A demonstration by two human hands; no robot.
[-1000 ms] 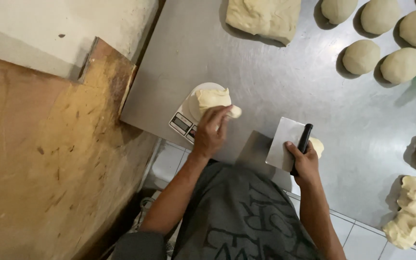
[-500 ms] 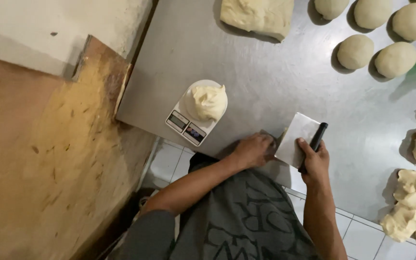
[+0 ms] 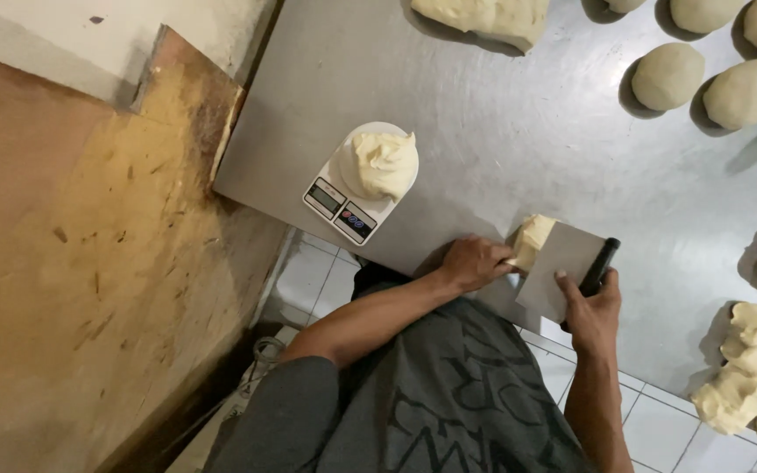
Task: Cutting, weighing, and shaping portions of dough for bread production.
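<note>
A white kitchen scale [image 3: 343,203] stands near the steel table's [image 3: 519,140] front left corner with a lump of pale dough [image 3: 385,163] on its pan. My left hand [image 3: 473,261] grips a small chunk of dough [image 3: 532,240] at the table's front edge. My right hand [image 3: 592,308] holds a metal bench scraper [image 3: 555,267] by its black handle, its blade pressed against that chunk.
Rounded dough balls [image 3: 668,75] sit at the far right, a big slab of dough [image 3: 484,16] at the top, and rough cut pieces [image 3: 746,368] at the right front. A brown wooden board [image 3: 72,263] lies left of the table. White floor tiles show below.
My left hand left the dough on the scale and moved right to the small chunk beside the scraper. The right hand with the scraper stayed in place.
</note>
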